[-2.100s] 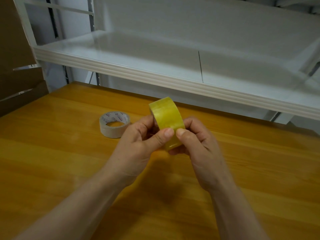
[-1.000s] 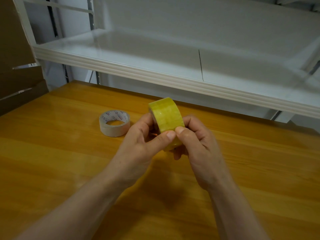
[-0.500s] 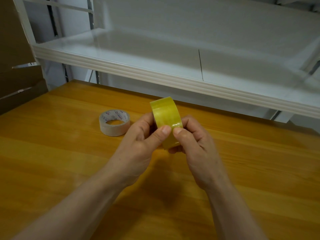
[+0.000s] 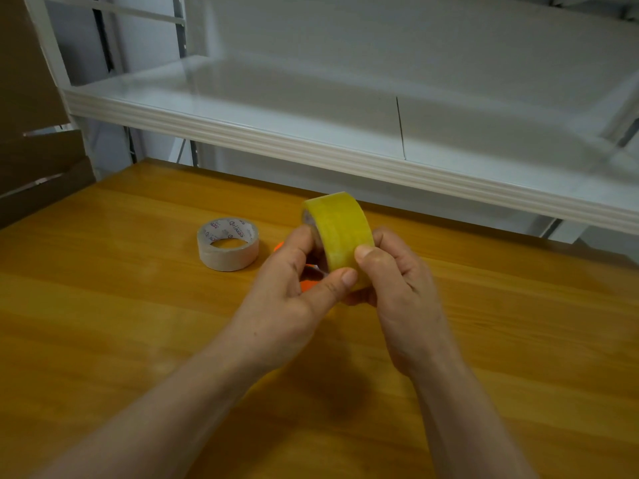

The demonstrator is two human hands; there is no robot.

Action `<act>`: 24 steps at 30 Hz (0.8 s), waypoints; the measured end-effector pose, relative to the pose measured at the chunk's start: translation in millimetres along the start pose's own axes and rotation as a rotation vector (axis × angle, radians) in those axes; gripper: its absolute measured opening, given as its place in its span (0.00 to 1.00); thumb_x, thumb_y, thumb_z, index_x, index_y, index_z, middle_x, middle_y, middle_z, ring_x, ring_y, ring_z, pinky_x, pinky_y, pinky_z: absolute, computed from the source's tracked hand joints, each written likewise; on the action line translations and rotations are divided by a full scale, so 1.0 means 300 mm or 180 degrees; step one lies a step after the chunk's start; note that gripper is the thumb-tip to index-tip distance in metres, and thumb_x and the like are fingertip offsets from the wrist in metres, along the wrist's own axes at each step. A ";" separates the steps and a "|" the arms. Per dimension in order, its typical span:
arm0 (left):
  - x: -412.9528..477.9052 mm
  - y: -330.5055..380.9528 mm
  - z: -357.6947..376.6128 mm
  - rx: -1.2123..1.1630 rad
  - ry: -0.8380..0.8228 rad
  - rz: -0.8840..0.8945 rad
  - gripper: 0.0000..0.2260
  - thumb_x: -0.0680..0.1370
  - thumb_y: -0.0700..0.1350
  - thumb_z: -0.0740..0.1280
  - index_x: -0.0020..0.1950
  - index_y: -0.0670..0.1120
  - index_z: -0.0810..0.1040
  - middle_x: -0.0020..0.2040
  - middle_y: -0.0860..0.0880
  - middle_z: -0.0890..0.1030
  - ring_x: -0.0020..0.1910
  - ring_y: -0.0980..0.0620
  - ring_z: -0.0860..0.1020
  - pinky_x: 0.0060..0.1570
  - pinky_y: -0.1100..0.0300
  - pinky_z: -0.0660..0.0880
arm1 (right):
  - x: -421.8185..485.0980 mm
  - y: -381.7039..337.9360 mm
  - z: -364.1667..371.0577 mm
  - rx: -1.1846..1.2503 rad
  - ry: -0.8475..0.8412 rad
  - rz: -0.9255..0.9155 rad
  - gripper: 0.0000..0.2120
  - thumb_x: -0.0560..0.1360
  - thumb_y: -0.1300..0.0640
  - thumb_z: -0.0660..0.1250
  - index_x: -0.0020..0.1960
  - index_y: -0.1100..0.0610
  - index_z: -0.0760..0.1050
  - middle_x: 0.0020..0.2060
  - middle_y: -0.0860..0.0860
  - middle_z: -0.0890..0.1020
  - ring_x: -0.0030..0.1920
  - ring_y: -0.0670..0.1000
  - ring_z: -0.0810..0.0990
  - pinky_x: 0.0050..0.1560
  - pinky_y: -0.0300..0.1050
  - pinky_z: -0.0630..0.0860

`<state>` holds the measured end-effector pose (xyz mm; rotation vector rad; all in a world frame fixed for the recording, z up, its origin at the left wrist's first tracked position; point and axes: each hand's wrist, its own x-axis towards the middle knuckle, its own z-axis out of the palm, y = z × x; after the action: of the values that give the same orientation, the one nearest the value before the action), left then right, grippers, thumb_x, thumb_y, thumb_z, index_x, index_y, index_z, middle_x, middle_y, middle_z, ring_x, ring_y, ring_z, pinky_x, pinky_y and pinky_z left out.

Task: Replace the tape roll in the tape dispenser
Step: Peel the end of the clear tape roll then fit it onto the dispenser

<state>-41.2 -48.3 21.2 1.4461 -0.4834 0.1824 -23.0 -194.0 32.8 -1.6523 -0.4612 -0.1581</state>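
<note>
Yellow roll [image 4: 337, 233] is standing on edge above the table [image 4: 103, 323], its axis running left to right. Left hand [image 4: 290, 299] is gripping its near-left side, right hand [image 4: 397, 288] is pinching its face; both thumbs are touching the band. An orange object [image 4: 306, 285], perhaps the dispenser, is peeking from behind the left hand.

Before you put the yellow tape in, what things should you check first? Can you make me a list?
1. Yellow tape roll gripped by both left hand and right hand: ok.
2. Loose tape end found: cannot tell.
3. Orange dispenser ready: cannot tell, mostly hidden behind the hands.
4. Nearly used-up beige roll out of the way, lying flat on the wooden table: ok.
5. New roll seated in the dispenser: not ok, still held above.
</note>
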 end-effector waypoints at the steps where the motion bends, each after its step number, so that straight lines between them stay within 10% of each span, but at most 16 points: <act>1: 0.000 0.002 -0.002 -0.0070 0.0018 0.0010 0.14 0.76 0.44 0.69 0.61 0.49 0.78 0.53 0.47 0.83 0.52 0.47 0.81 0.49 0.54 0.80 | -0.001 0.000 0.000 -0.0009 -0.0016 0.0011 0.14 0.77 0.52 0.60 0.47 0.65 0.73 0.38 0.55 0.81 0.38 0.52 0.80 0.38 0.49 0.77; 7: 0.017 0.017 -0.023 -0.0928 0.0249 -0.0309 0.20 0.79 0.51 0.62 0.59 0.35 0.77 0.47 0.38 0.81 0.43 0.45 0.81 0.42 0.56 0.79 | -0.010 -0.010 0.013 -0.0191 -0.0091 -0.0060 0.15 0.77 0.46 0.61 0.45 0.60 0.74 0.43 0.63 0.81 0.43 0.63 0.79 0.37 0.46 0.77; 24: 0.009 0.035 0.004 -0.0545 0.0063 0.0074 0.09 0.79 0.46 0.62 0.55 0.47 0.80 0.44 0.50 0.84 0.41 0.53 0.83 0.43 0.63 0.79 | -0.008 -0.014 0.019 -0.0115 0.0135 -0.0125 0.11 0.78 0.53 0.60 0.40 0.58 0.72 0.34 0.63 0.76 0.33 0.57 0.72 0.31 0.51 0.69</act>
<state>-43.2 -48.7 31.9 1.2708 -0.4882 0.1695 -27.6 -188.6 35.1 -1.6727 -0.4609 -0.2314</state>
